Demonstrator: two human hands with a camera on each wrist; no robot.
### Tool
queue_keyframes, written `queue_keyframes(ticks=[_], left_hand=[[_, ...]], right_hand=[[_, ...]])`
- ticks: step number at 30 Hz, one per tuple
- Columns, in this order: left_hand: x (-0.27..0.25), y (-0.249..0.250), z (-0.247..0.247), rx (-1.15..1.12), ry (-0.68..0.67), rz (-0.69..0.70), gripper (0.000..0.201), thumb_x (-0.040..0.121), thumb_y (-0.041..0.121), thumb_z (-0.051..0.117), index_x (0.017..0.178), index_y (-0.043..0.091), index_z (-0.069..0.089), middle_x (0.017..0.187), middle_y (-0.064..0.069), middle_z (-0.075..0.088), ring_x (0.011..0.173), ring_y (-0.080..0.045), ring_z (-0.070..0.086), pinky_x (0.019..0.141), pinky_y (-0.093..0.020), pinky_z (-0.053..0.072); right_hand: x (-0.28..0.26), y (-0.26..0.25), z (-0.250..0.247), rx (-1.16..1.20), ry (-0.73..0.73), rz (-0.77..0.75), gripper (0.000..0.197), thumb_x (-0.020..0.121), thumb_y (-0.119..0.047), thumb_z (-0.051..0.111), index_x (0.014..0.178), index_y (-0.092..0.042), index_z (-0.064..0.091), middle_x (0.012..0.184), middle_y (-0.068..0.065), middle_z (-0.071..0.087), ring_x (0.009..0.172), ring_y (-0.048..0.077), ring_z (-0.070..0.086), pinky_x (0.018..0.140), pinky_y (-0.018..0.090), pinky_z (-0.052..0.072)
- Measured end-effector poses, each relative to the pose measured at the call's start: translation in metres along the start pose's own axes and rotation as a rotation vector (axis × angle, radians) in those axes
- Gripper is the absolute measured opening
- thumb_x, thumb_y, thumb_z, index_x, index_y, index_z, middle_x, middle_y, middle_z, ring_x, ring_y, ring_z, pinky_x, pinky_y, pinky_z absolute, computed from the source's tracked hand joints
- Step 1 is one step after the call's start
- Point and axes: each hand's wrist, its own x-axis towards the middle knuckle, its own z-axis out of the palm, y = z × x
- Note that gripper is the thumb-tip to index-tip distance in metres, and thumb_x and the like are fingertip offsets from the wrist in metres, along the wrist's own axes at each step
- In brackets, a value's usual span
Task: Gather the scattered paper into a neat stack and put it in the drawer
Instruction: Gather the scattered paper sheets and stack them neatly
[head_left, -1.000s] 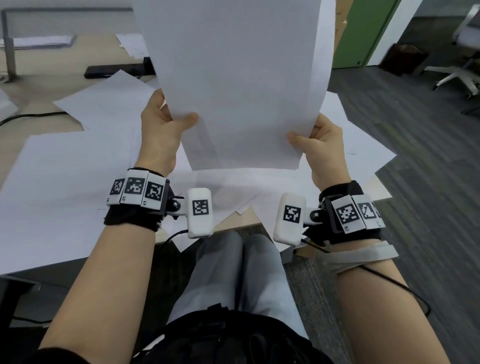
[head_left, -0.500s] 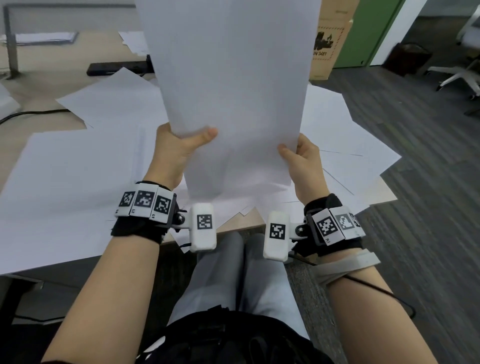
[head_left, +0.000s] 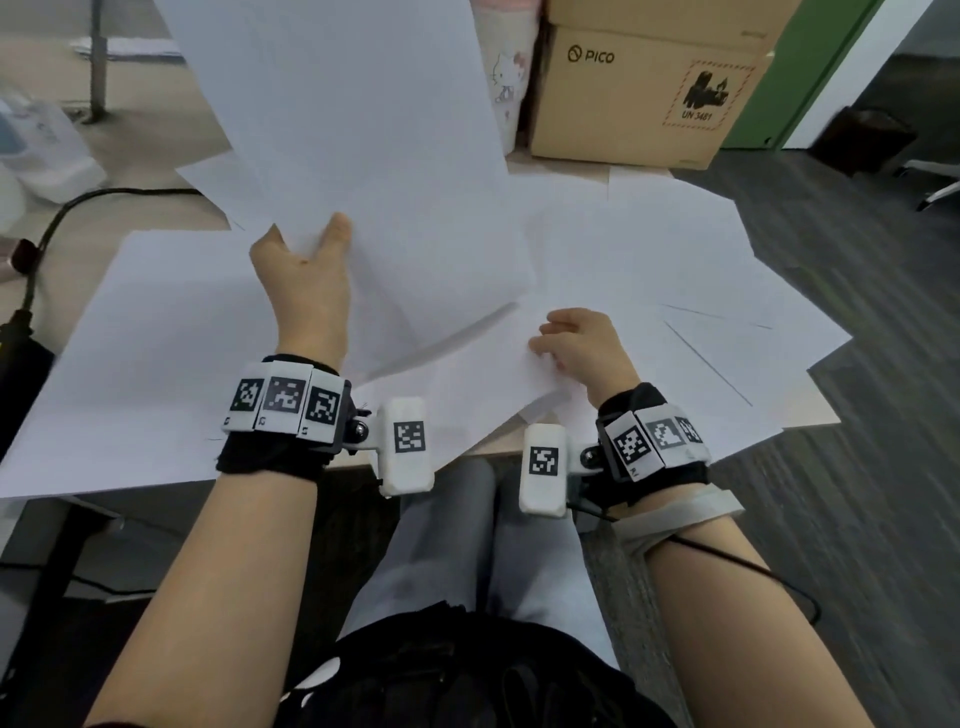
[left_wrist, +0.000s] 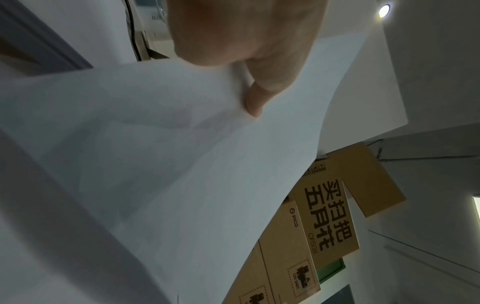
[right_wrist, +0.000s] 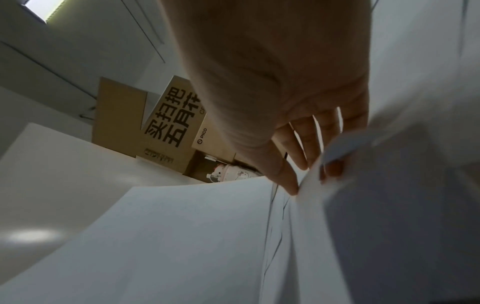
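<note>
My left hand (head_left: 306, 270) grips a held stack of white paper (head_left: 374, 156) by its lower left edge, thumb (left_wrist: 255, 98) on the near face, and holds it tilted above the desk (head_left: 150, 150). Loose white sheets (head_left: 649, 270) lie fanned over the desk's right side, and a large sheet (head_left: 145, 364) lies at the left. My right hand (head_left: 576, 343) is down on the loose sheets near the front edge. In the right wrist view its fingers (right_wrist: 285, 176) and thumb pinch the raised edge of one loose sheet (right_wrist: 345, 144). No drawer is in view.
A cardboard box marked PICO (head_left: 639, 88) and a pink patterned cup (head_left: 506, 67) stand at the desk's back. A black cable (head_left: 47, 234) and a white device (head_left: 47, 145) lie at the left. Grey floor, a black bin (head_left: 862, 140) and a chair base (head_left: 935, 182) are to the right.
My right hand has let go of the held stack and dropped onto the loose sheets on the desk. The left hand alone now holds the stack, leaning it to the left.
</note>
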Motion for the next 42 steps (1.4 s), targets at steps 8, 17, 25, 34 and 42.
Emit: queue_keyframes(ticks=[8, 17, 25, 34, 42], left_hand=[[0.006, 0.002, -0.018, 0.003, 0.058, -0.005, 0.008, 0.087, 0.007, 0.064, 0.092, 0.013, 0.063, 0.089, 0.005, 0.068, 0.079, -0.007, 0.066, 0.086, -0.028, 0.055], [0.004, 0.008, -0.018, -0.067, 0.08, 0.03, 0.014, 0.088, 0.01, 0.063, 0.086, 0.022, 0.057, 0.091, 0.005, 0.067, 0.085, -0.008, 0.065, 0.09, -0.028, 0.054], [-0.013, -0.012, -0.001, 0.063, -0.113, -0.128, 0.016, 0.088, 0.015, 0.066, 0.079, 0.022, 0.055, 0.081, 0.012, 0.06, 0.07, 0.004, 0.057, 0.061, -0.002, 0.043], [-0.046, -0.045, 0.026, 0.252, -0.29, -0.293, 0.009, 0.087, 0.012, 0.066, 0.087, 0.021, 0.062, 0.081, 0.007, 0.064, 0.082, -0.016, 0.062, 0.078, -0.028, 0.05], [-0.057, -0.056, 0.032, 0.343, -0.303, -0.304, 0.009, 0.086, 0.011, 0.065, 0.082, 0.019, 0.064, 0.086, 0.002, 0.065, 0.094, -0.023, 0.064, 0.088, -0.035, 0.052]], right_hand=[[-0.009, -0.006, 0.017, -0.218, -0.04, -0.095, 0.015, 0.079, -0.005, 0.065, 0.091, 0.003, 0.069, 0.095, 0.021, 0.069, 0.085, 0.027, 0.065, 0.08, 0.034, 0.052], [-0.019, -0.02, -0.006, -0.185, 0.131, -0.18, 0.019, 0.08, -0.002, 0.059, 0.092, -0.006, 0.073, 0.088, 0.011, 0.07, 0.087, 0.029, 0.065, 0.077, 0.034, 0.053], [-0.038, -0.017, -0.046, 0.085, 0.206, -0.23, 0.023, 0.085, 0.003, 0.056, 0.089, -0.013, 0.072, 0.076, 0.006, 0.068, 0.069, 0.017, 0.06, 0.064, 0.025, 0.051], [-0.041, 0.007, -0.062, 0.15, 0.189, -0.028, 0.015, 0.093, -0.009, 0.054, 0.088, -0.002, 0.066, 0.085, 0.004, 0.06, 0.077, 0.017, 0.054, 0.071, 0.026, 0.045], [-0.048, 0.017, -0.054, 0.004, -0.015, 0.039, 0.027, 0.09, -0.002, 0.054, 0.117, -0.004, 0.059, 0.094, 0.007, 0.064, 0.078, 0.02, 0.061, 0.076, 0.035, 0.053]])
